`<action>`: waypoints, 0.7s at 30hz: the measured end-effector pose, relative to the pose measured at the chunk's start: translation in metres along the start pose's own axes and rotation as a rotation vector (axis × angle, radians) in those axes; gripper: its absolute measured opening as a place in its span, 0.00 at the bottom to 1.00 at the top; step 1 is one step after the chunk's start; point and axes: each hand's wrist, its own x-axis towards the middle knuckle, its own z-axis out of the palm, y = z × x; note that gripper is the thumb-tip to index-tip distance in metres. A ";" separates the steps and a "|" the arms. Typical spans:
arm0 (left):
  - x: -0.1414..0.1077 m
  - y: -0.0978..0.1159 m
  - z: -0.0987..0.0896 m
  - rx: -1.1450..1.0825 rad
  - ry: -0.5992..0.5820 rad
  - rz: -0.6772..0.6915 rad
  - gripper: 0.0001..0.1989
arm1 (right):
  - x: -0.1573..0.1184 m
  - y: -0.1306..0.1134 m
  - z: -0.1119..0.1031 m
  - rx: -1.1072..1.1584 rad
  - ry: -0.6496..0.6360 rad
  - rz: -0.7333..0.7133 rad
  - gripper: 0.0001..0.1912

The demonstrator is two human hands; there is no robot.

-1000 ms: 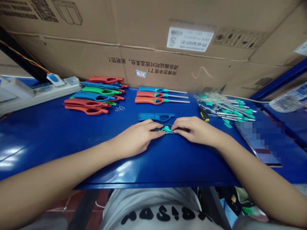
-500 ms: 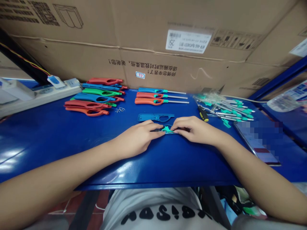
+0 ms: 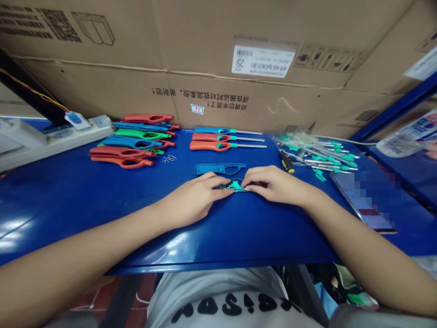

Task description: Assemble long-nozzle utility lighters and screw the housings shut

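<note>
Low in front of me, a blue lighter half-shell [image 3: 241, 190] lies mostly covered by my hands, with a green trigger piece [image 3: 235, 185] showing in it. My left hand [image 3: 200, 197] pinches the shell's left part between thumb and fingers. From the other side, my right hand [image 3: 269, 183] has thumb and forefinger closed at the right end of the green piece. The exact contact of the fingertips is hidden. Just beyond the hands lies a matching blue half-shell [image 3: 220, 169], its hollow inside facing up.
Three long-nosed lighters [image 3: 227, 146] lie in a row behind. Left are stacked coloured shells [image 3: 131, 142], small screws [image 3: 170, 159] and a power strip [image 3: 64, 136]. Right are metal tubes with green parts [image 3: 321, 152], a screwdriver [image 3: 286, 161] and a phone [image 3: 363, 205]. A cardboard box [image 3: 201, 68] stands behind.
The whole view has shifted slightly. Both hands stay at the blue half-shell with almost the same grip; nothing else has visibly moved.
</note>
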 end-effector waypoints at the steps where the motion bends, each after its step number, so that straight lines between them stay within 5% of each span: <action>1: 0.000 0.000 0.000 -0.001 0.000 0.000 0.25 | 0.000 0.000 0.000 -0.006 -0.003 0.002 0.08; 12: 0.000 -0.001 0.001 0.050 -0.009 0.012 0.25 | -0.004 -0.007 0.001 -0.236 -0.054 0.013 0.12; 21: -0.001 -0.001 0.001 0.050 -0.020 0.010 0.26 | -0.001 0.001 0.001 -0.065 0.006 -0.038 0.08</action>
